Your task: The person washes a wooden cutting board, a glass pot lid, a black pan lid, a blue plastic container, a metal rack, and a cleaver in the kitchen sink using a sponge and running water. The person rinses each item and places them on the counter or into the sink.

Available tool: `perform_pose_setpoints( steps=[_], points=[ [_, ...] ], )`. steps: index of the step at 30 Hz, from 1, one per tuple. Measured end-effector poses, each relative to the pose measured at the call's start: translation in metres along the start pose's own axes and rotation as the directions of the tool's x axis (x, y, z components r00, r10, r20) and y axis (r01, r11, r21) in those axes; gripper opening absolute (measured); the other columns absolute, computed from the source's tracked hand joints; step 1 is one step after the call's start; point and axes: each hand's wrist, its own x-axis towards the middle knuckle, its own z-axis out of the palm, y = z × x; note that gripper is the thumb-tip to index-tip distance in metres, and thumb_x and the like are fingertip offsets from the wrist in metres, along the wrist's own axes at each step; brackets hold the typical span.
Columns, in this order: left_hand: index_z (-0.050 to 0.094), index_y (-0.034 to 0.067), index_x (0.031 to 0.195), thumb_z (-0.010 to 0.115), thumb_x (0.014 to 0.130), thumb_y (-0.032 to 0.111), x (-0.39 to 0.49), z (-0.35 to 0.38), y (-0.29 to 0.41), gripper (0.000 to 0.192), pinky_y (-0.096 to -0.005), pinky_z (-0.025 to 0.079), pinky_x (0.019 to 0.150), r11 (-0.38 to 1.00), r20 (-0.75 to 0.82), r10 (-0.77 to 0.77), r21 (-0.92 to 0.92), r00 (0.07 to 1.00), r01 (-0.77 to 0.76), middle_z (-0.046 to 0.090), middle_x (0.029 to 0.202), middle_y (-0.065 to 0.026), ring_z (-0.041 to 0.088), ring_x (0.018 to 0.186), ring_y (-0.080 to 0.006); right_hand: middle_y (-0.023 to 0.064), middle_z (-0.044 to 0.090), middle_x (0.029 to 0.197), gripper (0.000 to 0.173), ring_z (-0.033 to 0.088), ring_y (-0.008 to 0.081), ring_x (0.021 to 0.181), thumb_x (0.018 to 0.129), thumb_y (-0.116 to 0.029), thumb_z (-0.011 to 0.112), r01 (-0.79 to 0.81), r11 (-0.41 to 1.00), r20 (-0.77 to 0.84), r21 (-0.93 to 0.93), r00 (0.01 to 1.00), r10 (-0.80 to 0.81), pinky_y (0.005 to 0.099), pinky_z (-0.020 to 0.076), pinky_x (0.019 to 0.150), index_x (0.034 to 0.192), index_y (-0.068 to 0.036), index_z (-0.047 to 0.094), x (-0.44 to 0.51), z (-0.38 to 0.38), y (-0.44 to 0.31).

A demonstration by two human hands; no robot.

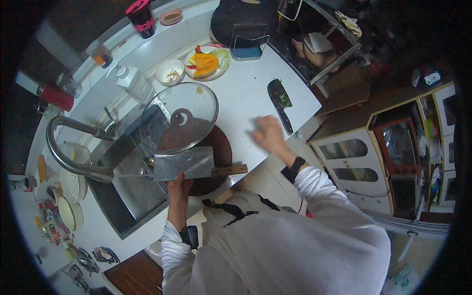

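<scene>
My left hand (pixel 179 190) grips the broad blade of a cleaver (pixel 184 164), its wooden handle pointing right. The cleaver is over a dark round board or pan (pixel 221 147), whose kind I cannot tell. A glass lid (pixel 199 97) with a dark knob overlaps the far side of that round thing and the sink edge. My right hand (pixel 268 134), slightly blurred, is above the white counter with nothing visible in it; its fingers look partly bent. Close to it, a black-bladed knife (pixel 278 96) with green scraps on the blade lies near the counter's right edge.
A curved faucet (pixel 73 127) reaches over the steel sink (pixel 138 191) at left, water running. Behind stand a white pump bottle (pixel 134 83), a bowl (pixel 170 72) and a plate with cut pumpkin (pixel 205 64). A wire rack (pixel 249 51) stands at the back; white cabinets (pixel 348 149) are at right.
</scene>
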Motion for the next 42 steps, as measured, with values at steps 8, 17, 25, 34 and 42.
perform_pose_setpoints(
  steps=[8,17,25,34,42],
  points=[
    [0.058,0.001,0.077,0.057,0.091,0.035,0.004,0.018,-0.010,0.037,-0.0274,0.049,0.044,0.907,-0.142,-0.027,0.414,0.990,0.084,0.064,0.068,-0.0111,0.058,0.049,-0.0167,0.0207,0.060,0.102,0.045,0.058,0.0353,0.097,0.067,-0.028,0.070,-0.547,0.821,0.085,-0.160,0.822,0.564,0.0460,0.0475,0.081,0.099,0.002,0.059,-0.002,0.017,0.140],
    [0.061,0.004,0.094,0.054,0.094,0.032,-0.006,-0.049,0.034,0.029,-0.0249,0.049,0.056,0.912,-0.026,0.076,0.406,0.997,-0.059,0.064,0.076,-0.0058,0.061,0.061,-0.0133,0.0108,0.054,0.066,0.028,0.051,0.0138,0.062,0.067,-0.009,0.063,-0.290,0.940,0.125,0.182,0.955,0.270,0.0289,0.0444,0.057,0.088,0.001,0.049,0.018,-0.047,0.036],
    [0.061,0.005,0.100,0.055,0.093,0.028,-0.021,-0.132,0.082,0.025,-0.0249,0.049,0.058,0.929,-0.156,0.329,0.229,0.931,-0.290,0.064,0.080,-0.0032,0.060,0.066,-0.0113,0.0223,0.061,0.079,0.038,0.061,0.0387,0.078,0.064,-0.008,0.064,0.282,0.881,0.503,0.380,0.736,-0.453,0.0437,0.0478,0.067,0.100,0.001,0.053,0.068,-0.035,-0.214],
    [0.055,0.001,0.117,0.051,0.091,0.018,-0.017,-0.177,0.084,0.031,-0.0412,0.041,0.092,-0.073,0.253,0.878,0.910,0.407,-0.408,0.057,0.116,-0.0129,0.052,0.108,-0.0268,0.0195,0.063,0.081,0.043,0.062,0.0381,0.082,0.066,-0.012,0.072,0.626,0.764,0.701,0.156,0.475,-0.532,0.0466,0.0491,0.070,0.104,-0.004,0.054,0.095,0.097,-0.368],
    [0.035,0.003,0.138,0.052,0.090,0.028,-0.031,-0.162,0.109,0.057,-0.0471,0.019,0.111,0.075,0.404,0.634,0.817,0.660,-0.572,0.031,0.146,-0.0117,0.025,0.137,-0.0294,0.0165,0.064,0.079,0.042,0.062,0.0363,0.080,0.064,-0.012,0.073,0.715,0.685,0.746,0.143,0.377,-0.549,0.0456,0.0486,0.067,0.102,-0.007,0.056,0.101,0.113,-0.393]
  ],
)
